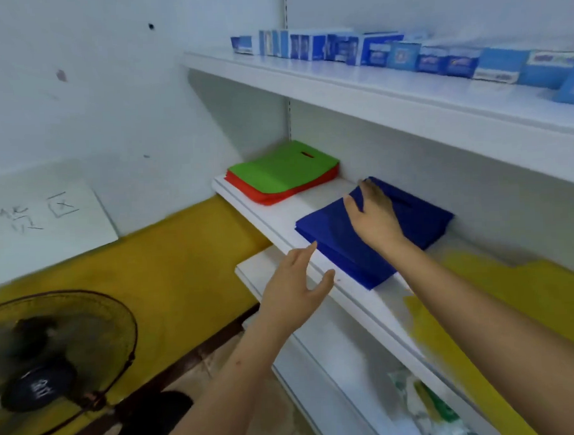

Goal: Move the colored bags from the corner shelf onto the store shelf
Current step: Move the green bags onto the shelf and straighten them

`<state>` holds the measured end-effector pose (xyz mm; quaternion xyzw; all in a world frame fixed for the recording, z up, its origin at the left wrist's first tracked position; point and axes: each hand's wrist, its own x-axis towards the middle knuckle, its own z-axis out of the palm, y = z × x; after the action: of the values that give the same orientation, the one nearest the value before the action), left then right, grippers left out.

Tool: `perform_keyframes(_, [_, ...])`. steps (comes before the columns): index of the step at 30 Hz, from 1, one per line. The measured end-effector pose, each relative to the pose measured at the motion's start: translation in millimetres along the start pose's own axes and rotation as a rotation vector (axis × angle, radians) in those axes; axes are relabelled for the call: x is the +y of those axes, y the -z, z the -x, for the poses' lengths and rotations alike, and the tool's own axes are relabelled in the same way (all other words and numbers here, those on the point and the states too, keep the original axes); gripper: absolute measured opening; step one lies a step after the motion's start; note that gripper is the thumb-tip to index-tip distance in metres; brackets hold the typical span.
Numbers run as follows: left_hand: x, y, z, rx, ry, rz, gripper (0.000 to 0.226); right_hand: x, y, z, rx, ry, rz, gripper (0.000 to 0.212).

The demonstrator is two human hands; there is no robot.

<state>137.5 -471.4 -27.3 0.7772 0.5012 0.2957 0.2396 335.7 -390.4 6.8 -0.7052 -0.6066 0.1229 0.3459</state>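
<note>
A stack of blue bags [417, 224] lies flat on the white store shelf [279, 217]. My right hand [372, 215] rests on top of the blue stack, fingers spread toward its far left corner. My left hand [296, 284] hovers open at the shelf's front edge, just left of the blue stack, holding nothing. Farther back on the same shelf lies a green bag [283, 168] on top of red bags [261, 193]. Yellow bags [529, 292] lie on the shelf to the right, partly hidden by my right forearm.
A row of blue and white boxes [403, 54] stands on the upper shelf. The yellow-covered corner shelf [169, 275] lies to the left, with a white handwritten sign [45, 214] leaning on the wall. A black fan [55, 365] stands low left. Green-white packets [429, 408] sit on the lower shelf.
</note>
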Motion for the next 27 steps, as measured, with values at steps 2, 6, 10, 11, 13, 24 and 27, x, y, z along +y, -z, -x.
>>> perform_keyframes(2, [-25,12,-17,0.005,0.039,-0.007,0.065,-14,-23,-24,-0.014,0.022,0.002,0.061])
perform_keyframes(6, [-73,28,-59,0.029,0.095,-0.026,0.065,-29,-70,-81,-0.046,0.032,0.022,0.062])
perform_keyframes(10, [-121,43,-113,0.036,0.135,-0.056,0.064,-36,-117,-149,-0.065,-0.006,-0.004,0.073])
perform_keyframes(11, [-132,48,-128,0.038,0.144,-0.063,0.063,-36,-127,-167,-0.074,-0.028,0.01,0.073])
perform_keyframes(13, [-155,59,-162,0.047,0.151,-0.084,0.061,-35,-146,-202,-0.075,-0.056,0.029,0.073])
perform_keyframes(24, [-246,84,-311,0.139,0.143,-0.117,0.053,1,-197,-311,-0.02,-0.198,0.359,0.077])
perform_keyframes(27, [-264,84,-349,0.156,0.091,-0.143,0.055,12,-200,-322,-0.008,-0.29,0.429,0.096])
